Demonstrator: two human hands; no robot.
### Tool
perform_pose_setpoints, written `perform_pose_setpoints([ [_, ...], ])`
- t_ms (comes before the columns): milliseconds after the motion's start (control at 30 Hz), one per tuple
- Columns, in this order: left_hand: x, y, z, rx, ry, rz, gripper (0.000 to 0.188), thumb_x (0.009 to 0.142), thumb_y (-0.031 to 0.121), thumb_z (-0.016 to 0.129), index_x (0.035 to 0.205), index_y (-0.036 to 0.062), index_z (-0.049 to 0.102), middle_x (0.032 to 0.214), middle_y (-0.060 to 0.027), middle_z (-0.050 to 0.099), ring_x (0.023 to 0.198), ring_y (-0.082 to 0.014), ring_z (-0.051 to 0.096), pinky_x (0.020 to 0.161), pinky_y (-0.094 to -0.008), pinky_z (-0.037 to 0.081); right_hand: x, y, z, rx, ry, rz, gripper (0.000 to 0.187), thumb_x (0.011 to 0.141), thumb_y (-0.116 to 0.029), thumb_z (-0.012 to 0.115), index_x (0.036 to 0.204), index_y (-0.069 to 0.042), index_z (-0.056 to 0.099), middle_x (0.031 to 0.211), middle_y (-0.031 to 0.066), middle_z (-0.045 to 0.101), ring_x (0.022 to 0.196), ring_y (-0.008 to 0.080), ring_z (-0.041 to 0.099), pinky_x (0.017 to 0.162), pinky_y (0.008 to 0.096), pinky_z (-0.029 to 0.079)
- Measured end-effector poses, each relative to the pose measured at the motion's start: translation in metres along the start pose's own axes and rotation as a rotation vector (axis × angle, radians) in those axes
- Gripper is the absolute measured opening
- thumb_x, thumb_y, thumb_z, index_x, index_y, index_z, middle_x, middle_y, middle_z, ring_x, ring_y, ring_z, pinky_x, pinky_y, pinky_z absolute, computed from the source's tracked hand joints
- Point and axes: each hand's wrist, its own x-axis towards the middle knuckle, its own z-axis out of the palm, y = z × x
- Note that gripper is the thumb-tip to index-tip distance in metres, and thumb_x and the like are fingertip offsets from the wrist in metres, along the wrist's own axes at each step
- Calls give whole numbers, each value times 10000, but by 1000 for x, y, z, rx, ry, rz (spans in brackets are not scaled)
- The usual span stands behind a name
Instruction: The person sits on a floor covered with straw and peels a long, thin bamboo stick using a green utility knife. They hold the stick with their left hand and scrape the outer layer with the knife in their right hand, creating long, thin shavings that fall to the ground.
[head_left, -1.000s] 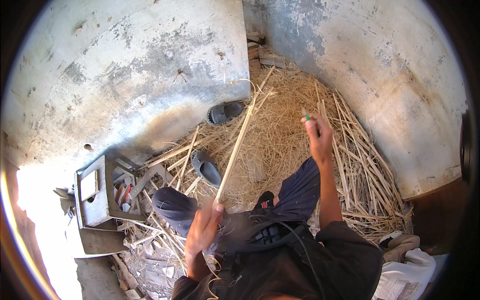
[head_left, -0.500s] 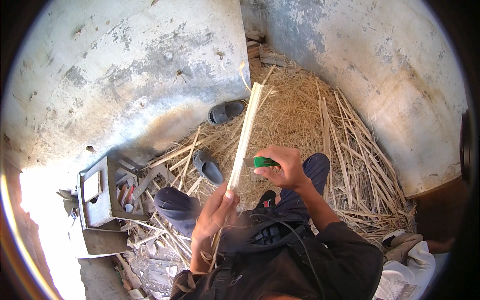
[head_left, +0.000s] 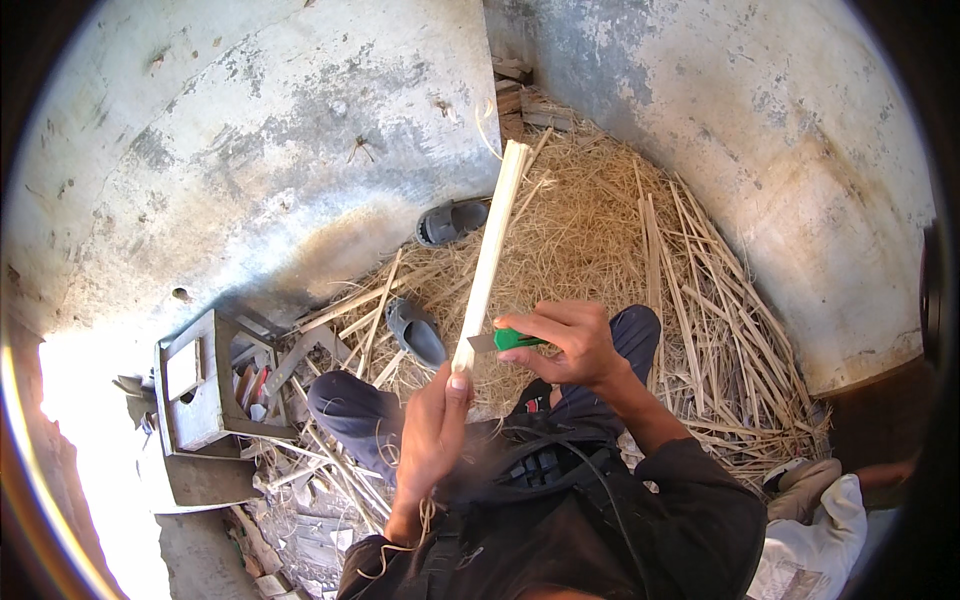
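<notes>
Our green-handled knife (head_left: 514, 340) has moved down the pale strip (head_left: 490, 250), closer to our left hand (head_left: 432, 415), which grips the strip above the straw (head_left: 590, 230); our right hand (head_left: 572, 342) grips the knife.

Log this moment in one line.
left hand: gripping pale strip | right hand: holding green-handled knife | blade: at strip, near left hand

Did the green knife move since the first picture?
Yes: the green knife in the right hand moved left and toward the person, closer to the lower grey shoe.
</notes>
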Motion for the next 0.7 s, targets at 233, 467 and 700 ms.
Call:
perform_pose_setpoints([
  [233,-1,12,5,113,66,3,310,1148,240,479,988,-11,567,693,-231,580,635,-481,591,588,-507,438,1,-4,-5,0,-25,-5,353,860,-378,861,1139,-164,822,716,-4,664,566,180,641,501,342,478],
  [467,3,12,10,172,75,44,315,1157,263,454,1024,-3,559,672,-215,555,625,-434,566,582,-504,414,1,-4,-4,-1,11,23,359,835,-389,875,1119,-173,831,717,-5,687,568,183,649,505,339,478],
  [700,4,8,10,181,52,20,255,1146,215,479,1008,13,553,680,-253,565,642,-514,585,574,-545,418,0,5,-2,-64,50,-9,363,822,-373,897,1109,-157,844,697,1,701,523,155,607,485,316,434],
])
